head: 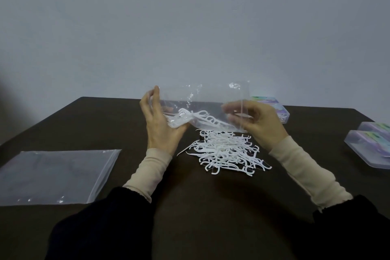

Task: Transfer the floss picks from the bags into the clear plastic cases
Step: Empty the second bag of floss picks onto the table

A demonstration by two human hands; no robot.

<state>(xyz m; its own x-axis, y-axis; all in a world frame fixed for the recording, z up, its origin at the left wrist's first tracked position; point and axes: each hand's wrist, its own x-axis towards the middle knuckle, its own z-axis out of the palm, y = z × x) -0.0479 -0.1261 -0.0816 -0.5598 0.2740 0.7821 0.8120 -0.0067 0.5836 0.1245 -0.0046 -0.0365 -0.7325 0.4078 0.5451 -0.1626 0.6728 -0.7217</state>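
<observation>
A clear plastic bag (202, 99) hangs in the air above the dark table (105, 120), held between both hands. My left hand (160, 124) grips its left end, where a few white floss picks (190, 118) are still bunched inside. My right hand (259, 124) pinches the bag's right edge, fingers partly seen through the plastic. Below the bag, a loose heap of white floss picks (228, 152) lies on the table. Clear plastic cases with pastel labels sit to the right: one (272, 107) behind my right hand, two more (371, 145) near the right edge.
A flat empty clear bag (54, 175) lies on the table at the left, near the front edge. A plain grey wall stands behind the table. Dark sleeves fill the bottom of the view.
</observation>
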